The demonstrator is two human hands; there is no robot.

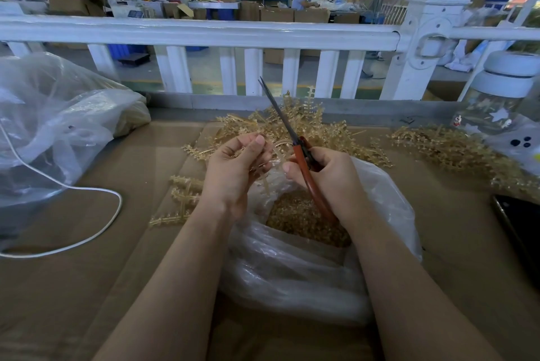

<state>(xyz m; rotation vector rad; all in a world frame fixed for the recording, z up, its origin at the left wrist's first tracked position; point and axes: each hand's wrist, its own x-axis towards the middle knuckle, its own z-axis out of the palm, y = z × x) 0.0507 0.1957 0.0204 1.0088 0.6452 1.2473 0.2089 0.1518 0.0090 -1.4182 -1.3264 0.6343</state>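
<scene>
My right hand [327, 176] grips red-handled scissors [304, 162], their dark blades closed and pointing up and away to the left. My left hand [236, 164] holds a thin translucent yellowish plastic sprue piece [264, 176] with curled fingers, just left of the scissors. Both hands hover over an open clear plastic bag [292, 267] holding many small yellowish cut parts [301, 217]. A heap of yellowish plastic sprues [301, 121] lies behind the hands on the cardboard-covered table [87, 287].
More sprues lie at the right [447, 150] and left of the bag [181, 200]. A big clear bag [58, 115] and a white cable [96, 232] sit at left. A jar with a white lid [502, 97] and a dark phone [520, 226] are at right. A white railing [204, 33] runs behind.
</scene>
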